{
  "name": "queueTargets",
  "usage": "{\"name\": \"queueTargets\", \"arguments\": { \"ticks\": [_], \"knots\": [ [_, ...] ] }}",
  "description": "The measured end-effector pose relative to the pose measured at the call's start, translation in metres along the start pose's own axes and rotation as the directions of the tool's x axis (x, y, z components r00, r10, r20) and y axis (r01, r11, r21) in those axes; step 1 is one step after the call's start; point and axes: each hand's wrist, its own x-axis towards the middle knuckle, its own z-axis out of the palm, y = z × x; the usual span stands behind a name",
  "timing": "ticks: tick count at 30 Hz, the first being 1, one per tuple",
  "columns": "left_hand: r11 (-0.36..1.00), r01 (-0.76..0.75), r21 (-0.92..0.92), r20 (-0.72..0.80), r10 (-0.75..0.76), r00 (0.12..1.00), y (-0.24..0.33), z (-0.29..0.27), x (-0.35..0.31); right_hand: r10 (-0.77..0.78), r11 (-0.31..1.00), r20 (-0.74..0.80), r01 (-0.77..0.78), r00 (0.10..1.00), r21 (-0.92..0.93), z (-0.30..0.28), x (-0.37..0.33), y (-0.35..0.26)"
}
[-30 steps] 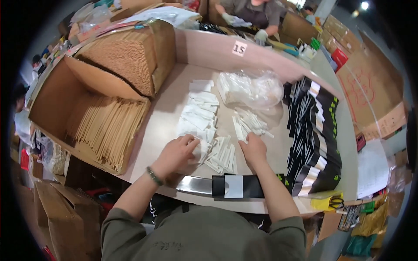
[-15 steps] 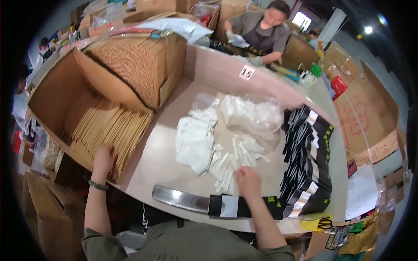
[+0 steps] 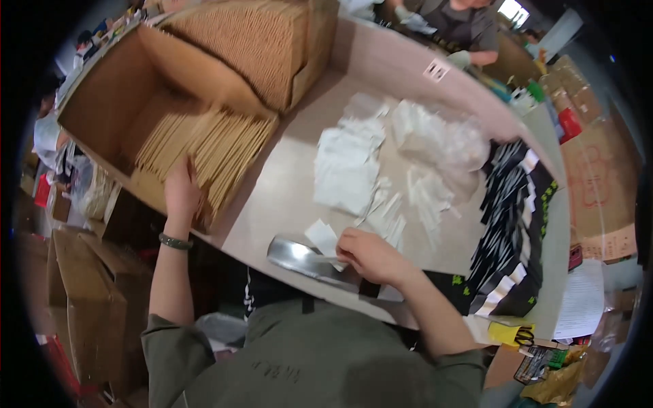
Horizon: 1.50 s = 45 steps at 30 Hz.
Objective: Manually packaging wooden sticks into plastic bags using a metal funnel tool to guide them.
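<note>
My left hand is in an open cardboard box, its fingers curled against the near side of a row of thin brown cardboard pieces. Whatever it grips is hidden. My right hand pinches a narrow white strip above a curved, shiny metal piece by the table's near edge. A black sleeve with green marks lies partly under my right forearm. Just beyond the metal is a small white rectangle. Past my right hand are loose white strips and a pile of white sheets.
A crumpled clear plastic bag lies toward the back. Stacked black sleeves line the right side. Packed brown cardboard fills a box at the back left. Yellow-holstered scissors hang at the right edge. Across the partition a gloved person works.
The view has shifted, so the table sits further right and higher. My right hand has moved left from the loose strips to above the metal piece. My left hand stays at the brown pieces.
</note>
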Motion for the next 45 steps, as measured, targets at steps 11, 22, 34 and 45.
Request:
{"name": "queueTargets", "arguments": {
  "ticks": [11,22,34,45],
  "knots": [
    [0.440,0.394,-0.807,0.427,-0.027,0.904,0.105,0.029,-0.149,0.083,0.989,-0.319,-0.117,0.944,-0.089,0.056,-0.037,-0.003],
    [0.689,0.376,-0.620,0.753,0.386,0.533,0.134,0.007,-0.107,-0.105,0.961,-0.237,0.038,0.966,-0.273,0.030,-0.091,0.007],
    [0.600,0.319,-0.733,0.632,0.430,0.644,0.230,0.002,-0.152,-0.086,0.950,-0.278,-0.005,0.957,-0.312,0.030,-0.084,0.007],
    [0.825,-0.390,-0.410,0.399,0.547,0.736,0.183,-0.009,-0.108,-0.450,0.851,-0.218,0.342,0.866,-0.397,-0.051,-0.063,0.013]
  ]
}}
